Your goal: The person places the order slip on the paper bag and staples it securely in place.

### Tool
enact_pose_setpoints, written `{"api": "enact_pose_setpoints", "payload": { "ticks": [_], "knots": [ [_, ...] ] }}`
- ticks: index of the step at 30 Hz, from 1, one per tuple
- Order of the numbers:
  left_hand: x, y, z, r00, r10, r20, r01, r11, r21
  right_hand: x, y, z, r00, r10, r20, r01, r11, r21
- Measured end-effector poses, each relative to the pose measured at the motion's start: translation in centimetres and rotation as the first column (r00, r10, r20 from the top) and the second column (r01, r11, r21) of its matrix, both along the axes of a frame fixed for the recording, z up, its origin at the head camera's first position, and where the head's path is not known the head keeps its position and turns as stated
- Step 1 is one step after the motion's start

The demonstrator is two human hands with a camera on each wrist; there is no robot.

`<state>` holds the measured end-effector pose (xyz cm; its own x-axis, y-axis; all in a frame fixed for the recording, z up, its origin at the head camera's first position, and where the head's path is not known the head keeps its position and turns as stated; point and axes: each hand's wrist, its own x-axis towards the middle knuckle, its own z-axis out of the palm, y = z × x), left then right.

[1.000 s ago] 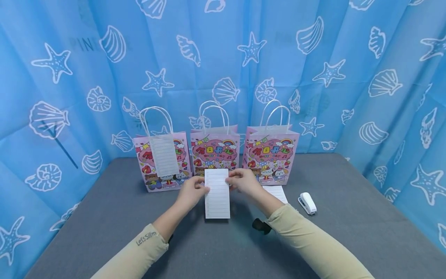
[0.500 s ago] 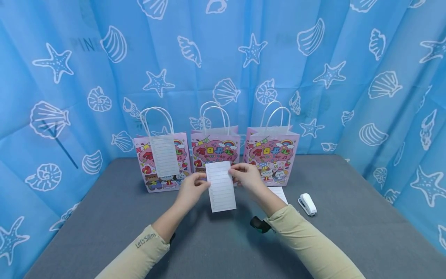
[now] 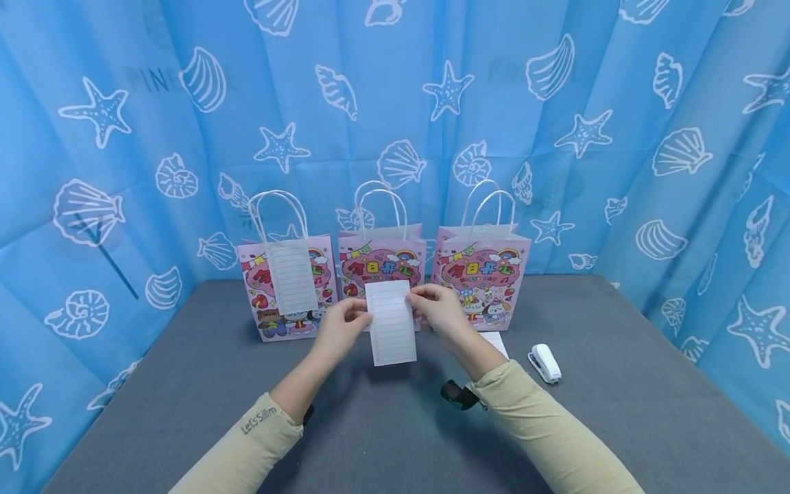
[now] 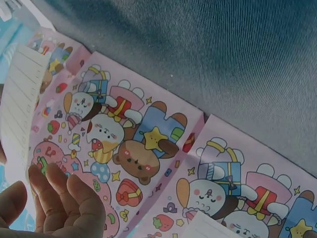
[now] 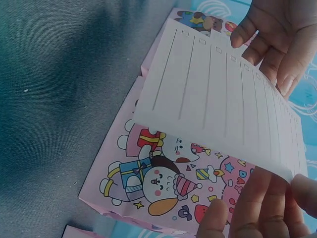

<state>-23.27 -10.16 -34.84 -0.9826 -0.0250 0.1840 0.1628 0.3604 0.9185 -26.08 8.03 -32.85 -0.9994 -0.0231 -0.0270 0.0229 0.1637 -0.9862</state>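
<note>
A lined white note sheet (image 3: 391, 329) with a column of small checkboxes is held up in front of the middle pink paper gift bag (image 3: 380, 254). My left hand (image 3: 338, 328) pinches its left edge between thumb and fingers. On the opposite edge, my right hand (image 3: 439, 309) pinches it near the top corner. In the right wrist view the sheet (image 5: 213, 94) bows slightly and covers part of the bag's cartoon print (image 5: 158, 183). The left wrist view shows its edge (image 4: 22, 99) beside the left fingers (image 4: 52, 193).
The left gift bag (image 3: 259, 322) has a similar lined sheet (image 3: 291, 276) on its front. A third gift bag (image 3: 481, 274) stands at right. Another white sheet (image 3: 496, 342) lies by the right forearm, near a white stapler (image 3: 544, 362). A blue shell-print curtain (image 3: 395, 89) hangs behind.
Both hands have raised the sheet slightly toward the middle bag. It has tilted, and its lower end has swung a little to the right. The bags and stapler have stayed put.
</note>
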Motion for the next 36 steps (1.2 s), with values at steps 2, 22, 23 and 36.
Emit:
{"api": "enact_pose_setpoints", "payload": {
  "ticks": [2, 22, 23, 36],
  "knots": [
    [-0.1, -0.1, 0.1, 1.000, -0.006, -0.008, 0.006, 1.000, -0.010, 0.0, 0.0, 0.2, 1.000, -0.001, 0.006, 0.001, 1.000, 0.001],
    [-2.6, -1.3, 5.3, 0.986, 0.000, -0.166, -0.043, 0.966, -0.256, -1.7, -0.8, 1.3, 0.999, -0.049, 0.013, 0.051, 0.980, -0.193],
    [-3.0, -1.3, 5.8, 0.985, -0.002, -0.171, -0.047, 0.957, -0.285, -1.8, -0.9, 1.4, 0.998, -0.059, 0.016, 0.061, 0.978, -0.199],
    [-7.1, -1.3, 8.9, 0.998, -0.066, -0.003, 0.055, 0.845, -0.532, -2.8, -1.8, 2.2, 0.990, -0.138, -0.040, 0.129, 0.977, -0.171]
  ]
}}
